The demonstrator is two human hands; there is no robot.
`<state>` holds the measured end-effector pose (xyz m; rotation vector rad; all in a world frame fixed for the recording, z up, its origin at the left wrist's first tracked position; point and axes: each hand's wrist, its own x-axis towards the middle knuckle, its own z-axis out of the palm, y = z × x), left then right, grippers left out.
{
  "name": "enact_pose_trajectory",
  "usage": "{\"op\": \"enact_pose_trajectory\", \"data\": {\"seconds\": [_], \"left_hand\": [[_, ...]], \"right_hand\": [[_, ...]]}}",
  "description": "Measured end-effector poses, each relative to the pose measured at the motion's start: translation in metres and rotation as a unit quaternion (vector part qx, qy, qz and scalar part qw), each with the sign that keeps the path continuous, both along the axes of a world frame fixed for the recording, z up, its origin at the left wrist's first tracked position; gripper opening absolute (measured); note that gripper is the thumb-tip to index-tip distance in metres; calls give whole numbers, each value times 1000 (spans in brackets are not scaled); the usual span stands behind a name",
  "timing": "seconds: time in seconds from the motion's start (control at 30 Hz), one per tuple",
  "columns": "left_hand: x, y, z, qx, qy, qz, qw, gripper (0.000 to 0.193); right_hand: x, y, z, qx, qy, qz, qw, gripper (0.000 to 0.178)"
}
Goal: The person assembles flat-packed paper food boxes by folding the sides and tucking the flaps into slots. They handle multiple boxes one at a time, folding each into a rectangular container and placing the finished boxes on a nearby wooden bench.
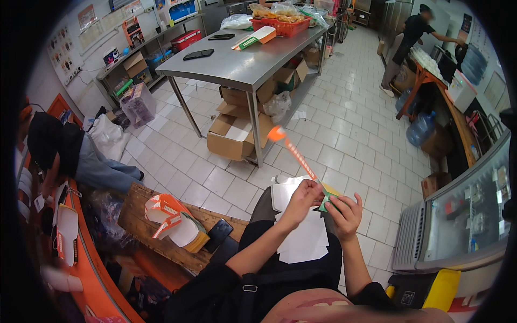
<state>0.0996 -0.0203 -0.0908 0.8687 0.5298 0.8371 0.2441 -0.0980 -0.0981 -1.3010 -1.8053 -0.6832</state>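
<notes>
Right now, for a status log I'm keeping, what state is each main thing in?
Held orange-and-green carton: pinched by left hand and right hand
White carton blanks: lying flat
Bench cartons: piled
Bench smartphone: flat, screen dark
Table smartphones: flat, screens dark
Table carton: open-topped
Brown cardboard box: flaps open
Red plastic basket: heaped full

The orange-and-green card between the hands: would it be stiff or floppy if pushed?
The card juts past the left hand and right hand without drooping, so it is probably fairly stiff. It looks thin, so likely light. Only its near end is held, so the far end may flex.
</notes>
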Motion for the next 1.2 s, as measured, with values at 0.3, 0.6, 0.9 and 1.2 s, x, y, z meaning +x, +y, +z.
{"op": "enact_pose_trajectory", "data": {"seconds": [0.3,0.6,0.9,1.2], "left_hand": [[-4,13,-11,335,177,131,916,21],[3,8,-42,469,187,224,834,36],[-10,-1,-49,334,168,183,909,32],[-10,-1,-43,281,159,176,930,29]], "right_hand": [[9,2,3,-2,52,-26,998,17],[-39,22,16,-45,582,61,809,16],[-49,20,6,-70,656,136,739,16],[-58,15,5,-101,414,41,904,28]]}}
